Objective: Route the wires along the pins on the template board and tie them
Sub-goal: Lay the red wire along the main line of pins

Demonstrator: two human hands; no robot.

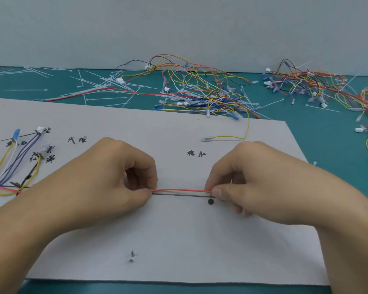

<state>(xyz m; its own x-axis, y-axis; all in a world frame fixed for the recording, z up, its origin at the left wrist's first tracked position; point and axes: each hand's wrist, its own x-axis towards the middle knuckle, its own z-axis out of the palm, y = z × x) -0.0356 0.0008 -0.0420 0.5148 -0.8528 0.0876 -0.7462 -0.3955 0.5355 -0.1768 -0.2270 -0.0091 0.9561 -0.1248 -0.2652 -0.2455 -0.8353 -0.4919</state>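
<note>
While pinched at both ends, left grip (106, 177) and right grip (253, 177) each clamped on it, wire (181, 190) stretched left-right over board (179, 240), along dark line (179, 195); dot (210, 201) just below, nearest right grip.

One wide-angle camera, worn on the head, looks forward and down, close over the template board (179, 240); farther off it takes in the bench (327, 141) and wall (179, 28).
</note>
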